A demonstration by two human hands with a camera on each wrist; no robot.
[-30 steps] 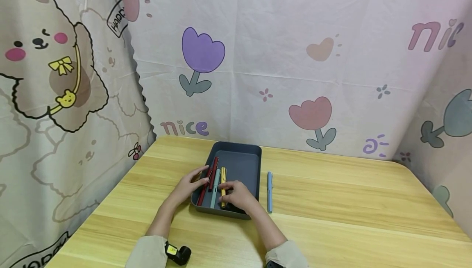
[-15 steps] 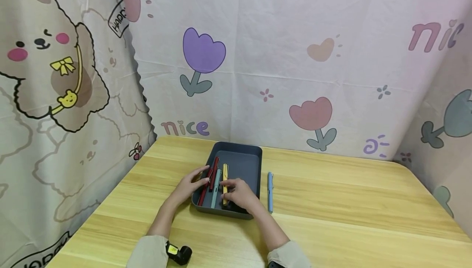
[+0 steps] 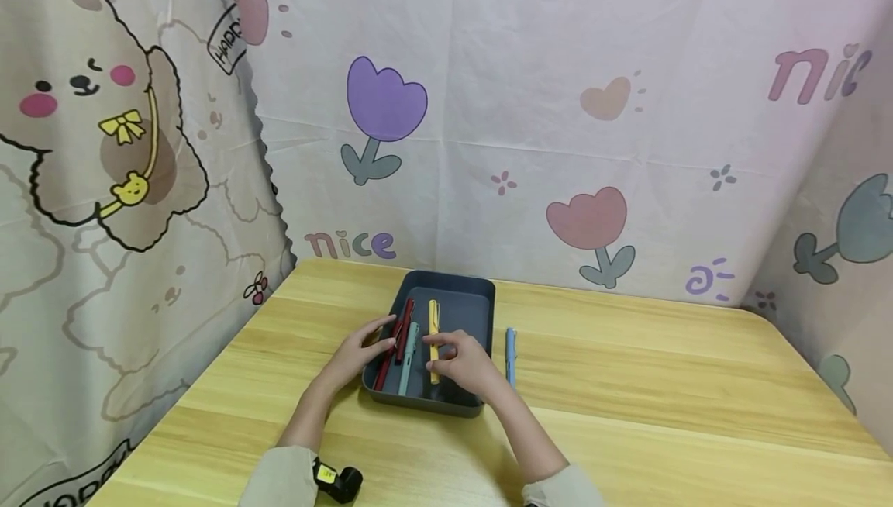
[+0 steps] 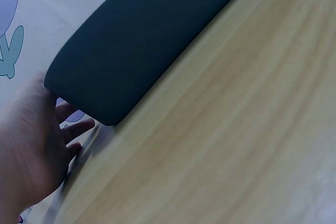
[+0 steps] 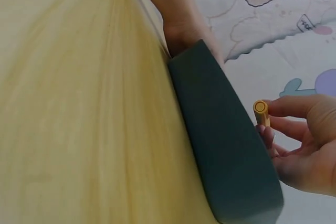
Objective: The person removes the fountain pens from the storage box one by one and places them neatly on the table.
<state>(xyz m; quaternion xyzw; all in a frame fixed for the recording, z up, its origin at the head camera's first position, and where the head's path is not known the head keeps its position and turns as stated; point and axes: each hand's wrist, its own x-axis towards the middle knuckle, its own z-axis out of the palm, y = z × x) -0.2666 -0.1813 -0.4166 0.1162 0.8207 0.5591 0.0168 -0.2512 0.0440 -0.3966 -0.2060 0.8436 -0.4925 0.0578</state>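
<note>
My right hand point(image 3: 469, 363) pinches a yellow pen point(image 3: 434, 321) between thumb and fingers over the dark grey tray point(image 3: 487, 313). In the right wrist view the round end of the yellow pen point(image 5: 260, 107) shows above the tray wall. A pale green pen point(image 3: 408, 360) and dark red pens point(image 3: 405, 336) lie along the tray's left side. At the left wall, my left hand point(image 3: 359, 352) holds the tray, its thumb reaching over the rim. The left wrist view has several fingers point(image 4: 79, 129) beside the tray's outer wall point(image 4: 131, 45).
A light blue pen point(image 3: 511, 352) lies on the wooden table point(image 3: 663, 383) to the right of the tray, partly behind the right hand. A printed curtain point(image 3: 488, 104) hangs behind the table. A black device point(image 3: 338, 484) is strapped at the left sleeve.
My right hand has carried the yellow pen right and slightly away, apart from the green pen. My left hand stays at the tray's left wall.
</note>
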